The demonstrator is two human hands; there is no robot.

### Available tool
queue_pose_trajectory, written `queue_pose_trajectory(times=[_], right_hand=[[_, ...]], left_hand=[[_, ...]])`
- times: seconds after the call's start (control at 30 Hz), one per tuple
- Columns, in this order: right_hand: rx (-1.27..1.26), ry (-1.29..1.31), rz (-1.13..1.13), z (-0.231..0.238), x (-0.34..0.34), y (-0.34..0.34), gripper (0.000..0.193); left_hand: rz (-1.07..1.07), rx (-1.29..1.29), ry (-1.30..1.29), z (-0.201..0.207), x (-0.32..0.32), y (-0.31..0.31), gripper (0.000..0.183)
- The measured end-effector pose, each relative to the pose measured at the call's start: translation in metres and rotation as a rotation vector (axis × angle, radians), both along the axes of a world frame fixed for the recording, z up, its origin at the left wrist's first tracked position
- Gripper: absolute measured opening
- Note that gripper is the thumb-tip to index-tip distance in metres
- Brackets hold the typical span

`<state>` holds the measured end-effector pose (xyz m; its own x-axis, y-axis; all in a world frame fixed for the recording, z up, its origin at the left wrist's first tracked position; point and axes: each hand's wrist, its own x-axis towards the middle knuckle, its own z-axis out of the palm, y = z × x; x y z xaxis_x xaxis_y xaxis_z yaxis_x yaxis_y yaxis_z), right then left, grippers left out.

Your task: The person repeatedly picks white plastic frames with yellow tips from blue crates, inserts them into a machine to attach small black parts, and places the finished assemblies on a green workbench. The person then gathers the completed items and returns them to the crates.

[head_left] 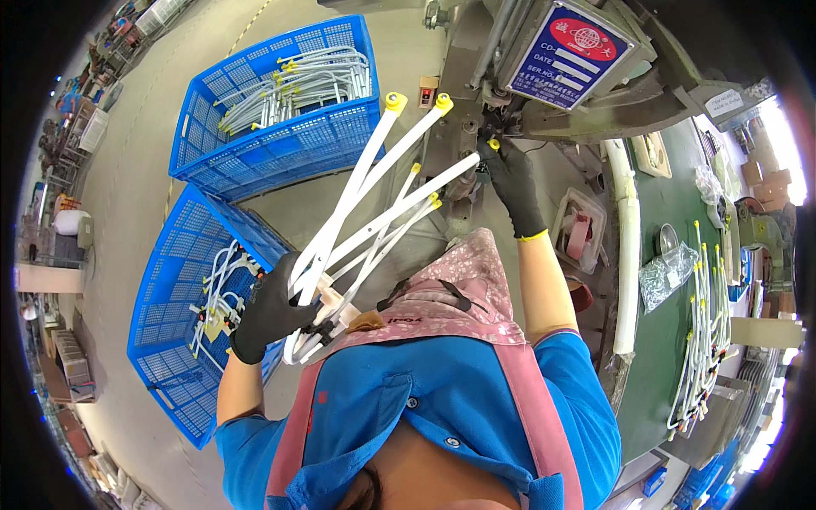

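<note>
Head view, read from left to right. At far left two blue mesh crates stand on the floor: the nearer crate (pixel 174 340) and the farther crate (pixel 280 136), each holding loose white tubes with yellow end caps.

Your left hand (pixel 270 313), in a black glove, is wrapped tight around a bundle of white tubes (pixel 357 217), gripping them at their lower ends beside your apron (pixel 459 297). The bundle's long axis runs from that fist up and to the right, fanning out, so that the yellow-capped tips (pixel 418 102) point toward the machine (pixel 544 93).

Your right hand (pixel 508 174), also gloved in black, is stretched forward and up at the machine's clamp area below the blue plate. Its fingers are curled at a small yellow-tipped part (pixel 493 144); whether they actually pinch it cannot be told from this view.

The relation that matters: the bundle's free tips lie just left of the right hand, which is the hand nearer the machine; the left hand holds the far end, well apart.

At right, a green bench (pixel 680 280) carries more finished tubes (pixel 705 331).
</note>
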<state>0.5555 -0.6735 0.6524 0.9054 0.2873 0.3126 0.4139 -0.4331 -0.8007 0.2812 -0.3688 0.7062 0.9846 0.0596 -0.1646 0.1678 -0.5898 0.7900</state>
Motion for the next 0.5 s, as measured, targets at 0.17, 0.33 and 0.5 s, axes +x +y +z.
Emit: queue_pose_trajectory(times=[0.17, 0.33, 0.5], right_hand=[[-0.077, 0.012, -0.014, -0.008, 0.007, 0.004, 0.034], [-0.111, -0.007, -0.007, -0.02, 0.015, 0.002, 0.034], [-0.147, 0.183, -0.014, -0.03, 0.015, 0.003, 0.039]], left_hand=[[0.009, -0.005, 0.06, -0.022, 0.004, 0.002, 0.062], [-0.014, -0.051, 0.12, -0.03, 0.01, 0.006, 0.074], [-0.018, -0.08, 0.219, -0.02, 0.012, 0.019, 0.073]])
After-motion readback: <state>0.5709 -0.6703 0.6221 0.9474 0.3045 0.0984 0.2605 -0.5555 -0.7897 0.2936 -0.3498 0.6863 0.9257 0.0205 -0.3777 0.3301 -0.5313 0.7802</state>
